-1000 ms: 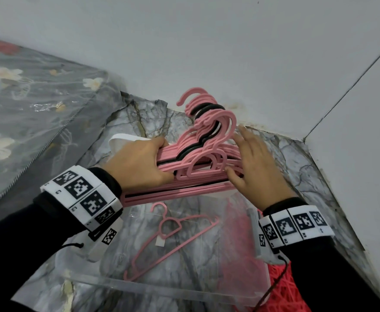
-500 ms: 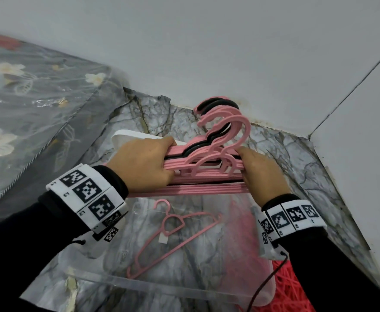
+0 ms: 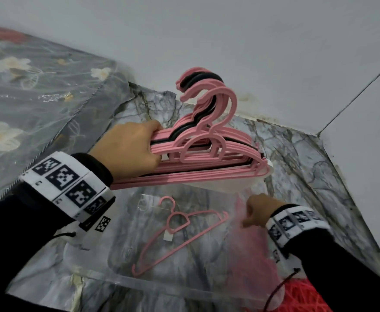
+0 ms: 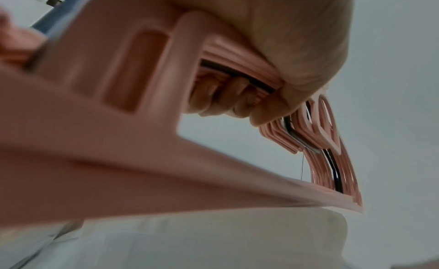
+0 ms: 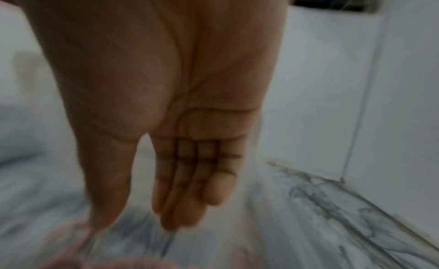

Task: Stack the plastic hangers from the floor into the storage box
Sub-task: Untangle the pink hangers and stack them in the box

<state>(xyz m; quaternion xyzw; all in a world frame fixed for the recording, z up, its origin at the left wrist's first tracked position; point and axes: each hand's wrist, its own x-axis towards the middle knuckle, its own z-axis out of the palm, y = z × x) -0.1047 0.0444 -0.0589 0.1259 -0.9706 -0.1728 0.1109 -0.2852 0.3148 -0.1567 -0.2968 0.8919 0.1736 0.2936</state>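
Sleeves, black, with coded white wristbands, enter from the near edge in the head view. Just beyond them the clear plastic storage box point(image 3: 126, 280) sits on the marble-patterned floor covering point(image 3: 297, 158); one single pink hanger point(image 3: 180, 233) lies flat on its bottom. A red heap of strands point(image 3: 301, 298) lies at the box's near right corner.

Right hand point(image 3: 257, 210): half a second ago it gripped the right end of the bundle; now it has let go and dropped low beside the box's right wall, holding nothing. The right wrist view shows the right hand point(image 5: 180, 122) with palm exposed, fingers point(image 5: 185, 188) straight and together, blurred by motion.

Left hand point(image 3: 130, 149): still clenched around the left end of the bundle of pink and black hangers point(image 3: 207, 158), now carrying it alone. The bundle is in the air above the far part of the box, hooks pointing up, slightly higher in frame than before. The left wrist view confirms the left hand point(image 4: 285, 47) with fingers wrapped round the stacked hanger bars point(image 4: 237, 74).

Farther back: a white lid-like piece point(image 3: 229, 188) under the bundle, a floral zipped bag point(image 3: 27, 86) at left, and white walls point(image 3: 252, 41) meeting in a corner.
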